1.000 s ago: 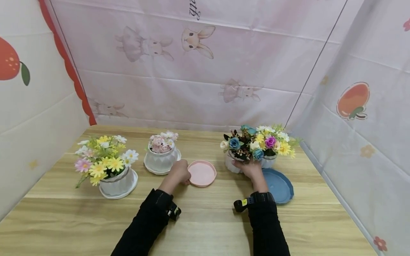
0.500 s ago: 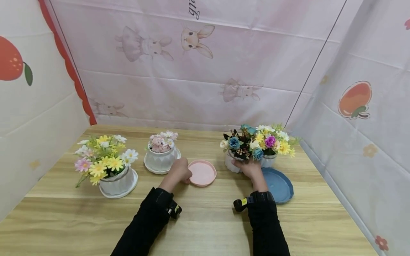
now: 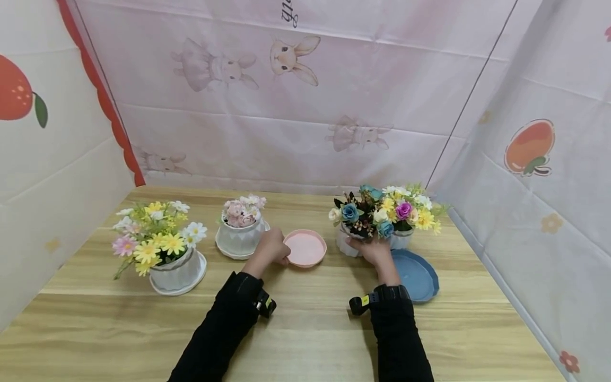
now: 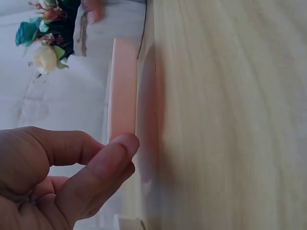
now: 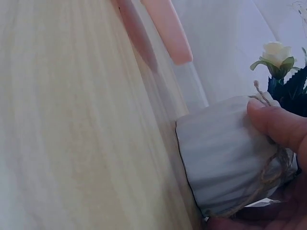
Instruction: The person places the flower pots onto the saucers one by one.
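My left hand (image 3: pixel 270 249) pinches the near-left rim of a round pink saucer (image 3: pixel 307 248) between thumb and fingers. In the left wrist view, the saucer (image 4: pixel 123 91) appears edge-on, raised over the wooden table with its shadow beneath. To the right, my right hand (image 3: pixel 377 253) grips a white ribbed flowerpot (image 3: pixel 345 242) holding blue and cream artificial roses (image 3: pixel 350 213). The right wrist view has the thumb against the upper side of this pot (image 5: pixel 225 148), where twine is tied round it. A blue saucer (image 3: pixel 414 276) lies beside my right wrist, partly covered by it.
Behind the blue saucer stands another white pot (image 3: pixel 401 240) with yellow and purple flowers. At left are a daisy pot (image 3: pixel 176 271) and a pink-flowered pot (image 3: pixel 238 239), each on a white saucer. Printed cloth walls (image 3: pixel 267 143) border the wooden table (image 3: pixel 305 329).
My left hand has carried the pink saucer slightly away from me and to the right, and it now sits higher. The right hand and its flowerpot have stayed put.
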`<state>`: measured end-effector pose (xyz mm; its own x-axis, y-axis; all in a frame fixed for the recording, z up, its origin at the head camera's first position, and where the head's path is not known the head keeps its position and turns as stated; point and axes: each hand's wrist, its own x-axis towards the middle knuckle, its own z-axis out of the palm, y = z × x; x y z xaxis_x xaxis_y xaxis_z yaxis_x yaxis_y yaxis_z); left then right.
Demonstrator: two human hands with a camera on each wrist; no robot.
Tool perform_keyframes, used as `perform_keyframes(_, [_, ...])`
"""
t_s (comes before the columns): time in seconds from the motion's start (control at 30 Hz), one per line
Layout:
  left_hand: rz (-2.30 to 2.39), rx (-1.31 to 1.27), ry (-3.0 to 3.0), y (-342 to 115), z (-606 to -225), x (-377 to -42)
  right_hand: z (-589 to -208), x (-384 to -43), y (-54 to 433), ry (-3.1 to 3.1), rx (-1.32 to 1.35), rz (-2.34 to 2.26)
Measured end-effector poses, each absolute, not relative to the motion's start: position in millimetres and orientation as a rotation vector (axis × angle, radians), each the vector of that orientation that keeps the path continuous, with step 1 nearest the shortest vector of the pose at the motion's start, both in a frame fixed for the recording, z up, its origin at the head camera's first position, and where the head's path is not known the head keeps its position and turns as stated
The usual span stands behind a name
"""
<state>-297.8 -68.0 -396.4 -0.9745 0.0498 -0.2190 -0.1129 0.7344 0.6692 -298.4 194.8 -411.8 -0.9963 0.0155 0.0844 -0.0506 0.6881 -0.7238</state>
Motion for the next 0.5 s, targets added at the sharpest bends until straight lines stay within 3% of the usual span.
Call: perform_keyframes(0.5, [1.045, -0.171, 2.693, -62.2, -409.0, -320.7, -416.3, -302.2, 192.8, -2.671, 0.06, 1.198])
